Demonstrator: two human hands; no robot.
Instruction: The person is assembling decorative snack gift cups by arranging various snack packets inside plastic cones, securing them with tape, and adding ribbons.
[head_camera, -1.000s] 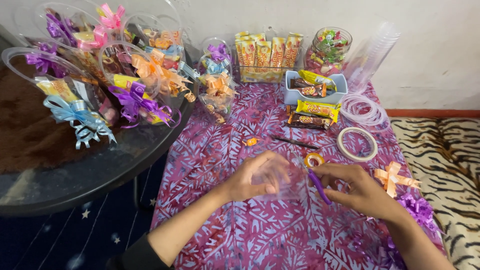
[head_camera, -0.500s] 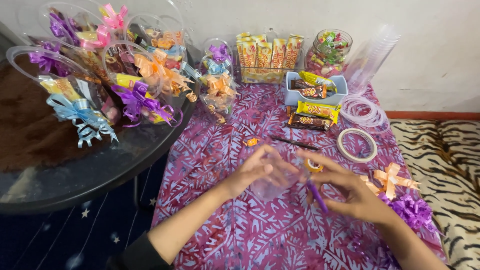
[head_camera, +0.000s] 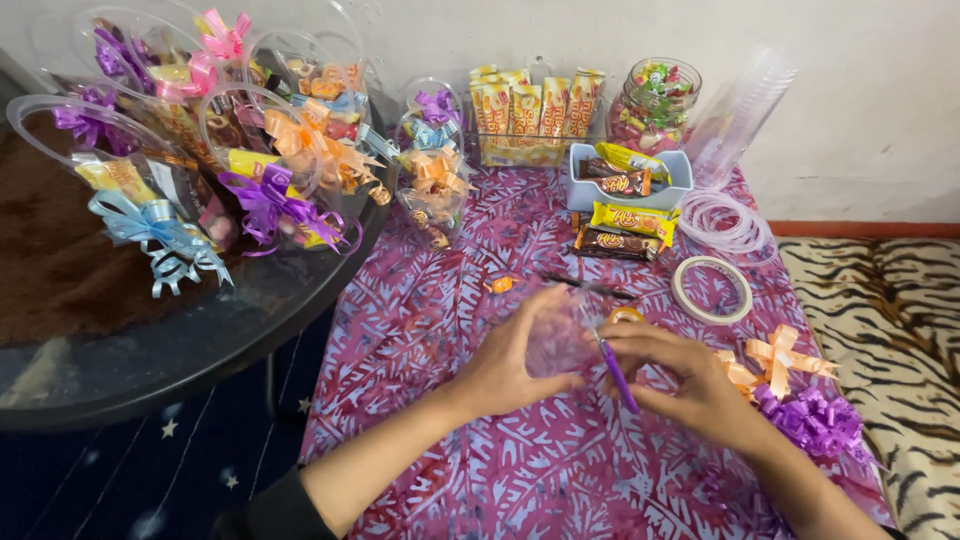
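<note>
Left hand (head_camera: 510, 365) and right hand (head_camera: 690, 385) together, gripping clear plastic cup (head_camera: 560, 335) above purple-patterned table (head_camera: 450, 300); purple scissors (head_camera: 615, 365) in right.

Both forearms come in from the bottom edge and angle toward each other. Left hand (head_camera: 508, 362) is cupped, fingers curled up and thumb forward, palm facing right. Right hand (head_camera: 680, 375) sits just beside it, knuckles up, fingers bent inward in a pinch. The fingertips of the two hands nearly meet.
</note>
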